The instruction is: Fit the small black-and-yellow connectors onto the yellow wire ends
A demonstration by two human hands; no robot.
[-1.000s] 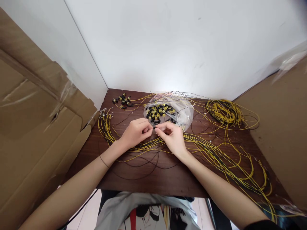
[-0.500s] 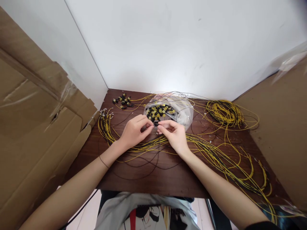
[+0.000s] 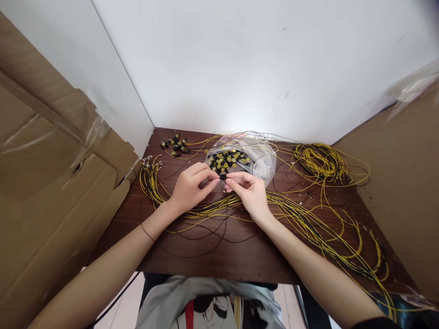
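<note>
left hand (image 3: 192,188) and right hand (image 3: 251,195) are holding fingertips nearly together, grip unclear, wire bundle (image 3: 297,209) running lengthwise left-right beneath, right end angling nearward.

Yel/blk wires (image 3: 322,162), brn tabletop (image 3: 240,260).

- Light grey top (image 3: 157,301), lower centre of frame; cloth loosely creased.
- Printed front: black-and-white drawing (image 3: 214,310), upright red band (image 3: 190,313) at its left.
- Dark lettering (image 3: 257,303) right of drawing, slanted, partly legible, looks like "Yoshi".
- Black sleeve (image 3: 377,323) on right arm, lower right corner.
- Left hand (image 3: 192,188), right hand (image 3: 253,195): bare, like both forearms.
</note>
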